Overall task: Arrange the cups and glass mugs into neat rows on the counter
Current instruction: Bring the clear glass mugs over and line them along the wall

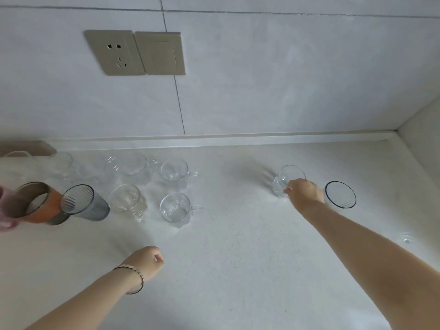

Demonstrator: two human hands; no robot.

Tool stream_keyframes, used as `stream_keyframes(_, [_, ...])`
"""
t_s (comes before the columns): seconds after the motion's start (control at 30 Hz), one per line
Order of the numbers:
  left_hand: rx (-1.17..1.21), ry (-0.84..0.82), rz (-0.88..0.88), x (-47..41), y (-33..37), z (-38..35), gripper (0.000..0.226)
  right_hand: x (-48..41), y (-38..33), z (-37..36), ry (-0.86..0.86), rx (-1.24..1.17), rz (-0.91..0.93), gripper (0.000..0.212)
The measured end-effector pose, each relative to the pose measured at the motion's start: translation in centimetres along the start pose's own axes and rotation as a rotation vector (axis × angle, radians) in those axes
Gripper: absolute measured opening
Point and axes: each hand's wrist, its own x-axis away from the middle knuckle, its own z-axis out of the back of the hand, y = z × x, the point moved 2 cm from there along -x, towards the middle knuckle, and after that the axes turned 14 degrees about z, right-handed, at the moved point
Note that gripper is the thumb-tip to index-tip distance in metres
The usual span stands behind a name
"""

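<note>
Home kitchen: tiled wall, counter, socket.

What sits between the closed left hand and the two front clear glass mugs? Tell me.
Nothing: in the head view only bare white counter separates the left hand from the front clear glass mugs.

Left of the grey ribbed tumbler, an orange-banded cup and a pink object are cut off by the frame edge. Behind the tumbler, several clear glasses blur into the pale counter. Far right of it, the right hand hides a glass mug's handle.
</note>
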Motion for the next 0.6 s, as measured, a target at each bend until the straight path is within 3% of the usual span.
stream_keyframes(0.23, [0.139,0.032,0.077,-0.1,-5.8,0.8,0.026,6.1,-6.7,0.5,-0.043,0.098,0.318,0.03])
stream_keyframes(0.6, [0.26,0.087,0.147,-0.9,-22.7,4.4,0.028,13.5,-29.8,1.0,-0.164,-0.009,0.739,0.028])
